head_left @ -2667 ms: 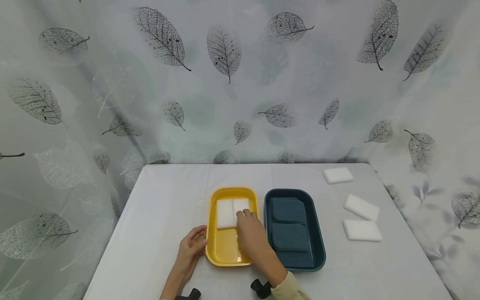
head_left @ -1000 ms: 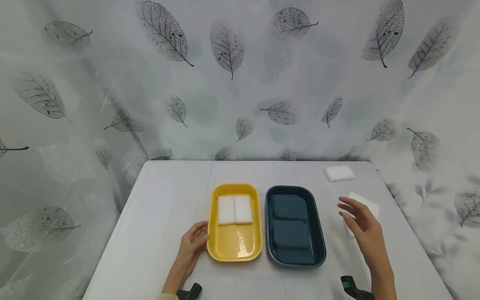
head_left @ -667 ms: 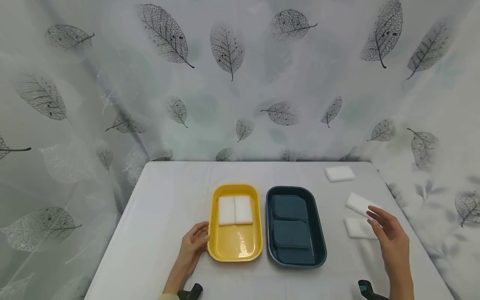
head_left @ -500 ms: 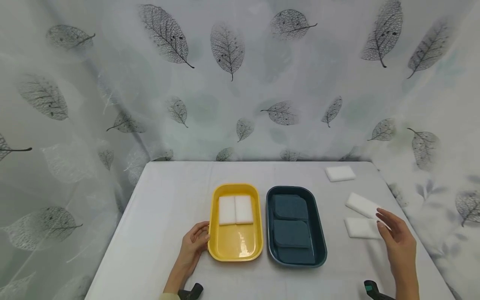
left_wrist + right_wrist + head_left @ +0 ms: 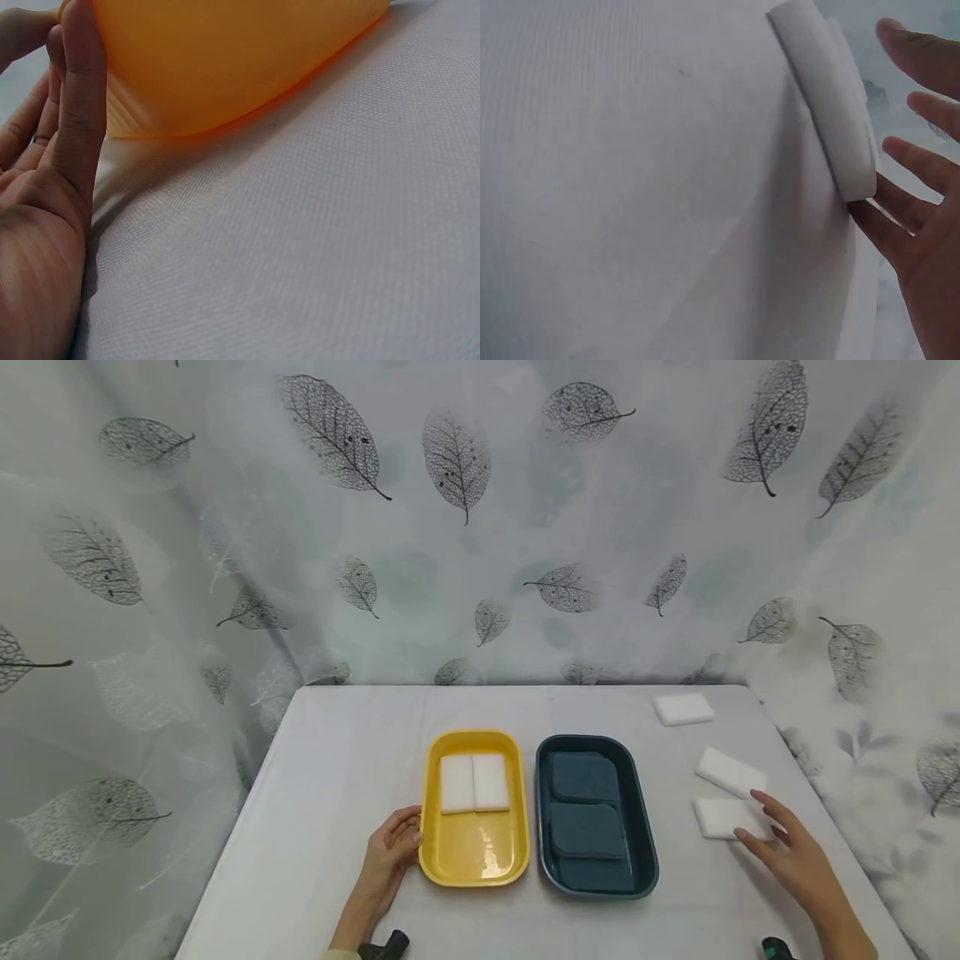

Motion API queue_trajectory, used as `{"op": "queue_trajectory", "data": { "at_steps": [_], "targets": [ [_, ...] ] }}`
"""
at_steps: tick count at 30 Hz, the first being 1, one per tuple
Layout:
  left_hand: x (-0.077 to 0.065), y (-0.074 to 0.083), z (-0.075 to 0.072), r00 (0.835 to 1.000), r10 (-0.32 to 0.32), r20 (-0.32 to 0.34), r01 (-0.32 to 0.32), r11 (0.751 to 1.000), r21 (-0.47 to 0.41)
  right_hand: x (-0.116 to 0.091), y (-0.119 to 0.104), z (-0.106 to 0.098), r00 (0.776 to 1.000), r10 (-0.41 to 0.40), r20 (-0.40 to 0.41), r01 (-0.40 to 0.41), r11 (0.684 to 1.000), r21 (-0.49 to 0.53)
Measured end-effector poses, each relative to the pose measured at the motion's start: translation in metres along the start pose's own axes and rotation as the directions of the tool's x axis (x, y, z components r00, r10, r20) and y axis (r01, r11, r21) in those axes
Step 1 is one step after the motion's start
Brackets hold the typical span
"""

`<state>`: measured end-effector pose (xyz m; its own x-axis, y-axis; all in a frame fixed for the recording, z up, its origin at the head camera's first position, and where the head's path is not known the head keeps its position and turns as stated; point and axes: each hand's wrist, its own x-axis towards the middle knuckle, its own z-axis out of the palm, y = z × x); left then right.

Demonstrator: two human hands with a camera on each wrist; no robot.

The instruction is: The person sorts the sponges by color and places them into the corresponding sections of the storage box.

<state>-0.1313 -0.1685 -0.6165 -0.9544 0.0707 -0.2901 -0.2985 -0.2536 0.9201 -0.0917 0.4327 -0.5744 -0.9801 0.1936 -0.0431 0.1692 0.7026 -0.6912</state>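
Observation:
In the head view my left hand (image 5: 390, 860) holds the left edge of a yellow tray (image 5: 472, 856). The left wrist view shows the thumb over the rim and fingers against the outer wall. Two white sponges (image 5: 456, 785) lie side by side in the tray's far half. My right hand (image 5: 798, 864) is at the right end of the nearest loose white sponge (image 5: 727, 818), thumb and fingers spread. In the right wrist view two fingers of that hand (image 5: 930, 217) reach the end of this sponge (image 5: 825, 105); whether they press on it I cannot tell.
A dark blue tray (image 5: 651, 852) stands just right of the yellow one, with two dark blue pads (image 5: 585, 777) in it. Two more white sponges (image 5: 730, 771) (image 5: 683, 709) lie farther back at the table's right side. A leaf-print curtain (image 5: 480, 568) hangs behind the table.
My right hand has left the yellow tray, crossed over the dark tray to the right, and come down at the nearest loose sponge. The left hand has stayed at the tray's edge.

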Motion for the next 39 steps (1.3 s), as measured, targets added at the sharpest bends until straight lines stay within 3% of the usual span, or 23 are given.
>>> {"op": "queue_trajectory", "data": {
  "at_steps": [3, 5, 11, 16, 23, 39],
  "targets": [
    [0.000, 0.000, 0.000, 1.000, -0.002, 0.005, 0.002, 1.000, 0.003, 0.005, 0.005, -0.003, 0.995, -0.016, 0.100, 0.021, 0.999, -0.049],
    [0.000, 0.000, 0.000, 1.000, -0.002, 0.009, 0.002, 1.000, 0.004, 0.007, 0.008, -0.004, 0.991, -0.069, 0.112, 0.078, 0.994, -0.074],
    [-0.001, 0.001, -0.001, 1.000, -0.003, 0.016, 0.003, 1.000, -0.003, 0.012, 0.012, -0.004, 0.975, -0.197, 0.100, 0.213, 0.960, -0.183],
    [-0.001, 0.001, -0.003, 1.000, -0.001, 0.023, 0.001, 1.000, -0.006, 0.015, 0.013, -0.003, 0.969, -0.233, 0.085, 0.247, 0.934, -0.257],
    [-0.001, 0.001, -0.003, 1.000, 0.001, 0.027, 0.000, 1.000, -0.020, 0.011, 0.019, 0.000, 0.951, -0.310, 0.015, 0.301, 0.910, -0.285],
    [0.000, -0.001, -0.005, 0.998, 0.025, 0.062, -0.025, 1.000, 0.000, 0.004, 0.010, -0.005, 0.964, -0.265, -0.017, 0.253, 0.935, -0.249]
  ]
}}
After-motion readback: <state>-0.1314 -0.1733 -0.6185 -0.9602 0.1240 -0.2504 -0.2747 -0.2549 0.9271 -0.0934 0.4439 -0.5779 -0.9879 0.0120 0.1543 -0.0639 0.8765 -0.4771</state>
